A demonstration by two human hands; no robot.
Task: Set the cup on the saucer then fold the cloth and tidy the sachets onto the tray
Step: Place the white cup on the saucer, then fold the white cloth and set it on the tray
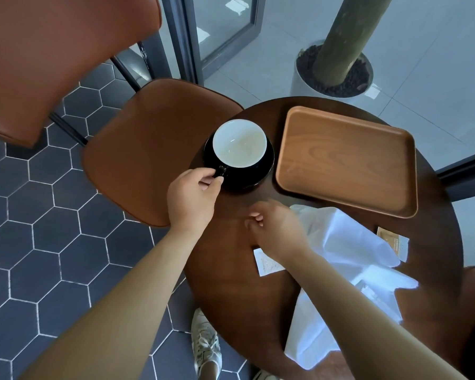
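Cup (239, 142) on saucer (254, 175), tray (346, 160) right, cloth (348, 248) nearer

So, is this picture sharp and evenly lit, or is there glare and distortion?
Head view: wide-angle bending at the edges; daylight overexposes the cloth, washing out its folds; a soft sheen on the tray; the cup is sharp, while the near forearms look slightly soft.

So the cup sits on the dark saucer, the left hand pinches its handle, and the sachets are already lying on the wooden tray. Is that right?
Not quite: the wooden tray holds nothing. In the head view the sachets lie on the table beside the cloth. The rest stands: the cup sits on the saucer, the left hand pinching its handle.
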